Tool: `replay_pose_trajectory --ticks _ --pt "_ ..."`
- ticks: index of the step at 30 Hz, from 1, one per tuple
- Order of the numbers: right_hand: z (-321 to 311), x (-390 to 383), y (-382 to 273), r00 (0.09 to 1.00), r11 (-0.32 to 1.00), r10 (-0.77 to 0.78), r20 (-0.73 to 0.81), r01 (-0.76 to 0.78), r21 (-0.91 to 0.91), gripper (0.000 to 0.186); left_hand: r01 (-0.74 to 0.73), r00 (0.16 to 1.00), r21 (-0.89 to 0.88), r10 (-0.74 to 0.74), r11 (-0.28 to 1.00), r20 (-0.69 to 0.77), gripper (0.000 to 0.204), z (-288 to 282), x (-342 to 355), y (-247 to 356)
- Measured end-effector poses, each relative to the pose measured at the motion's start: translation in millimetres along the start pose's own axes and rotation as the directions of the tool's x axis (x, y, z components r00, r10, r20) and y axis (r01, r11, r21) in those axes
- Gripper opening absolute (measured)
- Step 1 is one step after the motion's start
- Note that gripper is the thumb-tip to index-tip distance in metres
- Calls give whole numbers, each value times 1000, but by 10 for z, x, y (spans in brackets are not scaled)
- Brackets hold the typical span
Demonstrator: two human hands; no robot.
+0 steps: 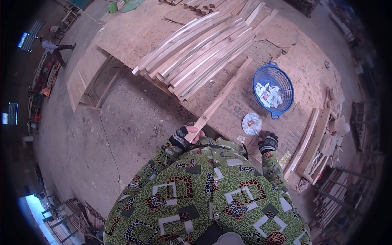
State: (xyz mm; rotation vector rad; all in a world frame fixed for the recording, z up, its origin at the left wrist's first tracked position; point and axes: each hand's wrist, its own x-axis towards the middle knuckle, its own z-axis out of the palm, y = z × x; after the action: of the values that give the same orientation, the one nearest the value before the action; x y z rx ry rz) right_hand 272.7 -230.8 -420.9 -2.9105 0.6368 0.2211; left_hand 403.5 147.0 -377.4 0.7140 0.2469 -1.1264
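Note:
My left hand (190,134), in a fingerless knitted glove, grips the near end of a pale wooden strip (226,92) that slants up to the right across the workbench (220,124). My right hand (266,141), also gloved, has curled fingers just beside a round white printed disc (248,128) with a brown centre; what it holds, if anything, is too small to make out. Behind the disc stands a blue plastic basket (286,81) with several small white-and-coloured pieces (268,94) in it. A bundle of long wooden strips (196,57) lies on the bench beyond my left hand.
Wooden pieces and a long trough (312,147) line the bench's right side. A lower plywood stand (85,77) is at the left. A person (55,48) is farther off at the left. A cable (112,153) runs over the floor. Stacked timber (328,200) sits at lower right.

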Motion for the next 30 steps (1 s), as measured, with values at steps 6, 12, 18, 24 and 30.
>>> replay_pose_trajectory --ticks 6,12,18,24,30 --pt "732 -60 471 993 1000 -13 -115 15 17 33 72 997 -32 -73 997 -28 51 -300 122 -36" --pt "572 -68 297 988 973 66 -142 -32 230 19 104 992 78 -97 992 -86 56 -147 28 110" --pt "468 -182 11 992 928 53 -113 -7 372 18 144 987 69 -138 987 -87 51 -105 52 179" --pt "416 -249 -84 991 940 118 -65 -90 330 21 173 975 113 -153 978 -162 43 -190 72 215" --pt "705 -272 36 955 837 223 -196 -85 541 18 105 956 446 33 889 -293 33 -989 412 -55"
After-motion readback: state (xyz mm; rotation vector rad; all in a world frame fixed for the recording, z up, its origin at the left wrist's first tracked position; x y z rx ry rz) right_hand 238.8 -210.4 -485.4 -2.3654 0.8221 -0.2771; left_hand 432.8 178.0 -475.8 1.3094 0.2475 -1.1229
